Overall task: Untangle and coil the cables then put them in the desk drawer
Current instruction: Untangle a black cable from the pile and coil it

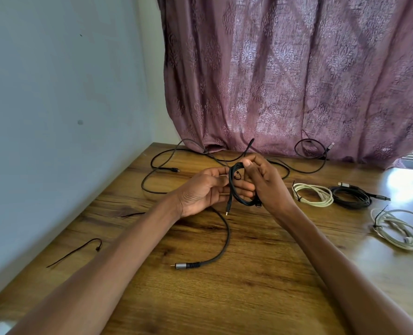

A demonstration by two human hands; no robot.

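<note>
Your right hand point(264, 180) pinches the small black coiled cable point(239, 187); your left hand point(206, 192), fingers loosely curled, supports it, probably. Fasten its tie before releasing.

Both hands above table point(261, 274). Right hand point(265, 182) grips small black coil point(236, 189); left hand point(200, 192) cups beneath. Loose black cable point(222, 238) on table; three tied coils point(313, 194) at right.
</note>
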